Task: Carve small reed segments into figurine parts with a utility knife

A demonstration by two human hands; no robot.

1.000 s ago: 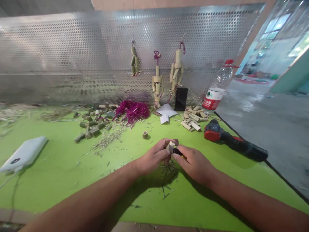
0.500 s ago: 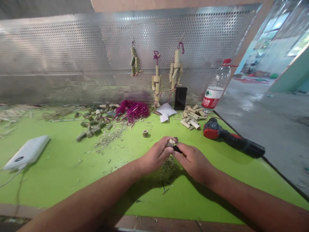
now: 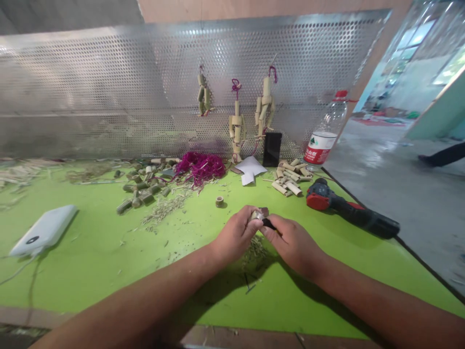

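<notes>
Dark leg (image 3: 443,155): new since the earlier frame, at the right edge over the far floor (image 3: 381,160); the 2 hands are in almost the same spot.
Left hand (image 3: 236,230): fingers curled around a small pale piece (image 3: 255,214), held up above the green table (image 3: 109,276).
Right hand (image 3: 296,245): wrapped on a black handle (image 3: 268,223) right by the piece; too small to tell if they touch.
Shavings (image 3: 255,248): a little heap on the table, under the hands.
White box (image 3: 45,229): flat on the left, with a cord (image 3: 36,251) in it.
Small ring (image 3: 219,202): just past the left hand.
Power tool (image 3: 350,212): red and black, lying at the right.
Tubes (image 3: 290,177): pale pile near the bottle (image 3: 321,140).
Purple string (image 3: 199,168): messy bundle beside cut green sticks (image 3: 146,198).
Stick dolls (image 3: 237,132): 3, up against the metal sheet (image 3: 109,87) with holes.
</notes>
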